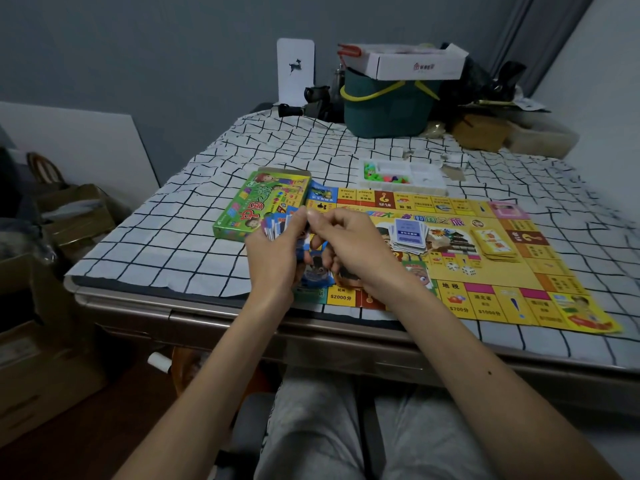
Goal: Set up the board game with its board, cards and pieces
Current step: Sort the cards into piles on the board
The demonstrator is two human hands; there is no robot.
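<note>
The yellow game board (pixel 485 282) lies flat on the checked tablecloth. My left hand (pixel 273 258) grips a fanned stack of blue-edged cards (pixel 277 225) above the board's left end. My right hand (pixel 349 247) pinches the top of that stack with thumb and forefinger. A pile of blue-backed cards (pixel 408 237) sits at the board's middle, a yellow card stack (pixel 495 244) to its right. Two white dice (pixel 462 268) lie between them. The green game box (pixel 259 202) rests at the board's far left. A clear tray of coloured pieces (pixel 401 174) stands behind the board.
A green basket (pixel 388 109) carrying a white carton (pixel 415 64) stands at the table's back, with a white upright card (pixel 296 69) and dark gear beside it. Cardboard boxes (pixel 69 216) are stacked on the floor at the left. The table edge (pixel 242 323) runs just before my knees.
</note>
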